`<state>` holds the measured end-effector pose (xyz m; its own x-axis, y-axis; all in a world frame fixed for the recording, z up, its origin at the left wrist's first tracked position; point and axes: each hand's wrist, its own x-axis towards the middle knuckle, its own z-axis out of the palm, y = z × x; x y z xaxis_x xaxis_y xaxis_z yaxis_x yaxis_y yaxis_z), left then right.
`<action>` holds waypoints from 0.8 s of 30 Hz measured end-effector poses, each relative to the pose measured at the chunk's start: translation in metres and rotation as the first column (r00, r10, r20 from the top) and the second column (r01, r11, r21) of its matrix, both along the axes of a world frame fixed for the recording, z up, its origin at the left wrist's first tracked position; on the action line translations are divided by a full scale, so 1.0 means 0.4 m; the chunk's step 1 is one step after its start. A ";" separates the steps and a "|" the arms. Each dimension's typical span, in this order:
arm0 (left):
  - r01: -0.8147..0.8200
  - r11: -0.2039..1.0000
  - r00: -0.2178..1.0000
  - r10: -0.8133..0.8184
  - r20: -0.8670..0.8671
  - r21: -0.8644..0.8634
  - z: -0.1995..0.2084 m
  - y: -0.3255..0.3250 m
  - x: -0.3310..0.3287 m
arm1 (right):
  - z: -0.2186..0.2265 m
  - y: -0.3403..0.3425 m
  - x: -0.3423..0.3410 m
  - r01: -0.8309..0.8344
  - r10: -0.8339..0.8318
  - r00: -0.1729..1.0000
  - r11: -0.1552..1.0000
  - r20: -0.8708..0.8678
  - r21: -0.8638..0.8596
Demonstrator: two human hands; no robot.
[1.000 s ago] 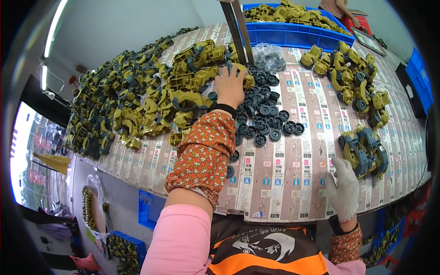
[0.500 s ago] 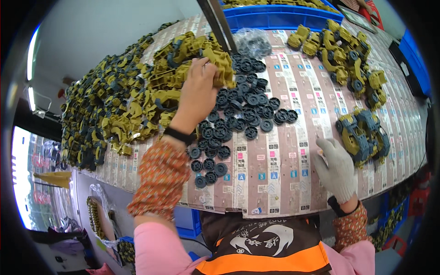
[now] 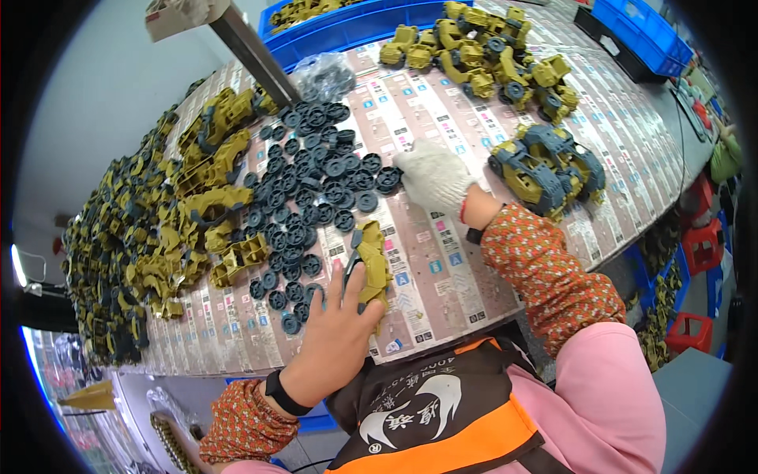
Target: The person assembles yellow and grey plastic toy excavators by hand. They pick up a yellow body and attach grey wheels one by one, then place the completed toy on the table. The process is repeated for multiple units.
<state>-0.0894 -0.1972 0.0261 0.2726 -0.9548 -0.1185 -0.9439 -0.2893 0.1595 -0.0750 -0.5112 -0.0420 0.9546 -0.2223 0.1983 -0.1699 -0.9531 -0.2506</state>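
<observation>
My bare left hand is closed on an olive toy vehicle body near the front edge of the table; fingers and thumb cover part of it. My right hand, in a white knitted glove, reaches to the right edge of a spread of dark grey toy wheels. Its fingertips are closed at one dark toy wheel, partly hiding its edge. To the right of the glove lies a group of olive vehicles with dark grey parts.
Many olive and grey toy parts are heaped along the left. More vehicles lie at the far right. A metal post rises beside a clear plastic bag. Behind stands a blue crate.
My left hand has come from the olive pile toward the front edge with a vehicle body. My right hand has moved up and left to the wheels. The view has turned rightward.
</observation>
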 end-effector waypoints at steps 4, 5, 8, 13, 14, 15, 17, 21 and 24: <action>-0.251 0.953 0.901 0.167 -0.401 -0.168 0.002 -0.025 0.007 | -0.024 -0.017 -0.032 -0.034 0.034 0.996 0.999 0.085 0.003; -0.416 0.887 0.796 0.250 -0.551 -0.199 -0.021 -0.035 0.017 | -0.018 -0.009 -0.045 -0.031 0.028 0.997 0.999 0.077 0.035; -0.656 0.733 0.590 0.350 -0.728 -0.179 -0.125 -0.073 0.062 | -0.018 0.002 -0.080 -0.039 0.034 0.998 0.993 0.050 0.115; -0.738 0.674 0.288 0.364 -0.886 0.037 -0.267 -0.095 0.102 | 0.018 0.060 -0.186 -0.029 0.011 0.997 0.970 0.079 0.240; -0.704 0.705 0.175 0.292 -0.940 0.088 -0.230 -0.115 0.094 | 0.030 0.063 -0.211 -0.013 -0.005 0.998 0.953 0.059 0.301; -0.685 0.715 0.143 0.325 -0.935 0.144 -0.192 -0.119 0.092 | 0.020 0.072 -0.227 -0.042 -0.008 0.993 0.909 0.116 0.414; -0.677 0.712 0.083 0.322 -0.943 0.184 -0.179 -0.108 0.075 | 0.014 0.094 -0.251 -0.045 -0.034 0.993 0.782 0.114 0.622; -0.747 0.650 -0.021 0.185 -0.982 0.138 -0.172 -0.090 0.037 | 0.039 0.137 -0.298 0.034 -0.058 0.998 0.535 -0.004 0.844; -0.771 0.620 -0.140 0.058 -0.988 0.146 -0.134 -0.064 -0.009 | 0.050 0.177 -0.314 0.029 -0.106 0.994 0.459 0.022 0.888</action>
<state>-0.0932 -0.2229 -0.0274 0.6242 -0.6689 -0.4037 0.4545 -0.1094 0.8840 -0.2005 -0.4404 -0.0222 0.9218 -0.3783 -0.0851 -0.1706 -0.1986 -0.9651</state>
